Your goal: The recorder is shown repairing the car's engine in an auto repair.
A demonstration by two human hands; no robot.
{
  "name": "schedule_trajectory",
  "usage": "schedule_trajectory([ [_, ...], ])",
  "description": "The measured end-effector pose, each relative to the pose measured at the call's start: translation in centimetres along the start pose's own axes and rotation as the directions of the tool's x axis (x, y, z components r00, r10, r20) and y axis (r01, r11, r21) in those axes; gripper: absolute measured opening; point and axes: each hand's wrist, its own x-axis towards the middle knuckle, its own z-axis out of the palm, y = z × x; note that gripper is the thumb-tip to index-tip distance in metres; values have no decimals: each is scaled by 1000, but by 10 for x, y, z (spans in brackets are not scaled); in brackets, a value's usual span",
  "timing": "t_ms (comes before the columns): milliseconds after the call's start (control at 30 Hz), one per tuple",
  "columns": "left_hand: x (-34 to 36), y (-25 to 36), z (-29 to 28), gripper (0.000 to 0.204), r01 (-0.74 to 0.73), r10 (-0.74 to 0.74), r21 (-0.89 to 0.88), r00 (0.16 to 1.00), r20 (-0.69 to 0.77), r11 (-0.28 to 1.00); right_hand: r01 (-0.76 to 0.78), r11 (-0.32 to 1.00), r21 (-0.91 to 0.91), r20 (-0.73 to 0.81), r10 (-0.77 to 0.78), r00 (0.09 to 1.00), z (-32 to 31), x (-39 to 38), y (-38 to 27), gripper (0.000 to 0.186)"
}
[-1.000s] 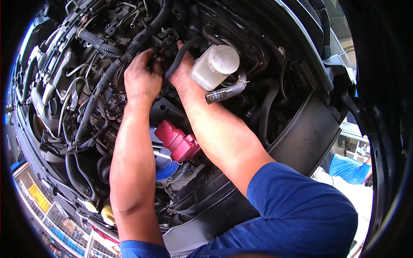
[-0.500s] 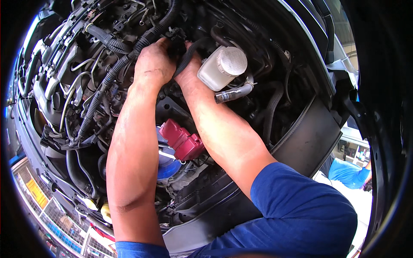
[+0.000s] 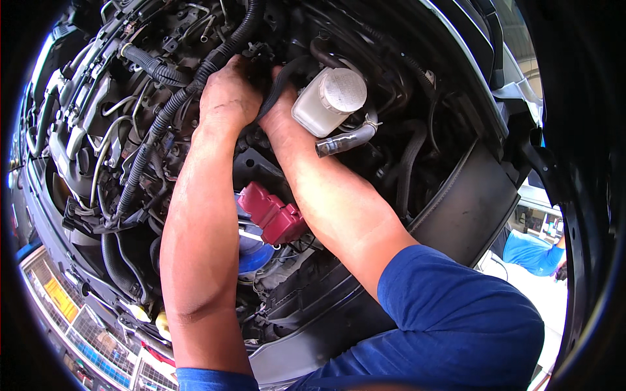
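Both my arms reach deep into a car's engine bay. My left hand (image 3: pixel 228 93) shows its back and bent knuckles; its fingers curl down into the dark beside a black connector-like part (image 3: pixel 259 51), and whatever they grip is hidden. Close to its right, my right hand (image 3: pixel 283 104) goes in behind a curved black hose (image 3: pixel 277 88), so its fingers are out of sight. A white plastic reservoir (image 3: pixel 312 107) with a round cap (image 3: pixel 343 90) stands against the right wrist. Below it, a grey hose (image 3: pixel 349 140) with a clamp points its open end toward my right forearm.
A corrugated black conduit (image 3: pixel 160 124) runs along the left beside metal pipes and wiring. Between my forearms sit a dark red plastic part (image 3: pixel 272 214) and something blue (image 3: pixel 254 257). A black panel (image 3: pixel 466 199) edges the bay at right. Beyond, a person in blue (image 3: pixel 531 253) is partly visible.
The view has shifted slightly, so the bay and hands sit a little further left. Both hands stay in the same spot among the parts; no other clear change shows.
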Motion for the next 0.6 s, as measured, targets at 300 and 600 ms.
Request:
schedule_trajectory([
  [300,3,-11,4,44,-43,43,-39,999,-10,998,-54,999,-8,72,55,996,-6,7,0,41],
  [600,-1,-3,0,38,-51,51,-10,998,-26,999,69,996,-65,-16,-70,997,-4,-2,1,40],
])
